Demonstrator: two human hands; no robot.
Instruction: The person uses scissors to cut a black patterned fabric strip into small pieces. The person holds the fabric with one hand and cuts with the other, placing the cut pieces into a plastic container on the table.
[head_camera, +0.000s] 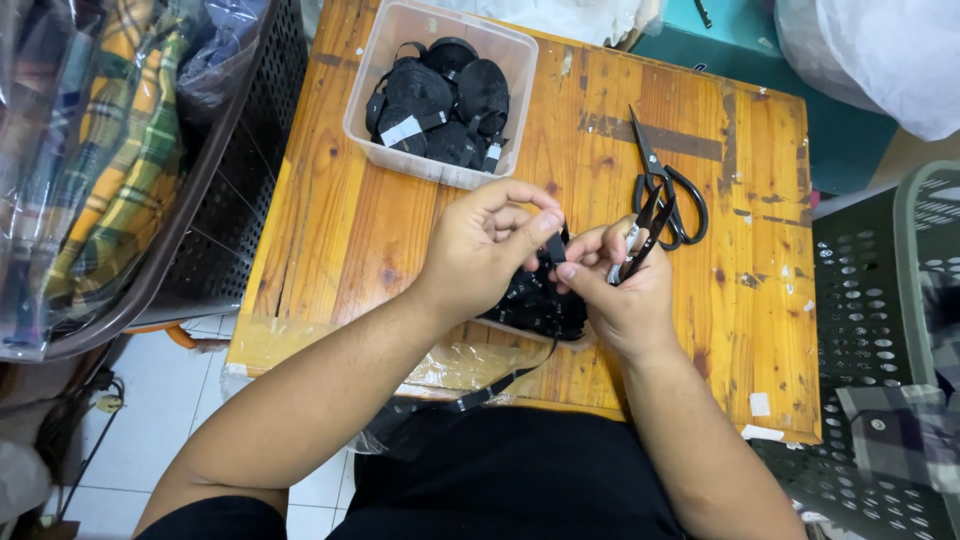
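My left hand (485, 245) and my right hand (620, 285) meet over the near middle of a worn wooden table (330, 220). Both pinch a narrow black strap (553, 248) between thumb and fingers. My right hand also holds small black snips (645, 235) against its palm. A loose length of the strap (500, 385) trails off the table's front edge toward my lap. Under my hands lies a pile of black strap pieces (540, 305).
A clear plastic tub (440, 90) of rolled black straps stands at the table's far side. Large black scissors (665, 180) lie right of my hands. A basket of plaid fabric (110, 170) sits left, and perforated crates (880, 330) sit right.
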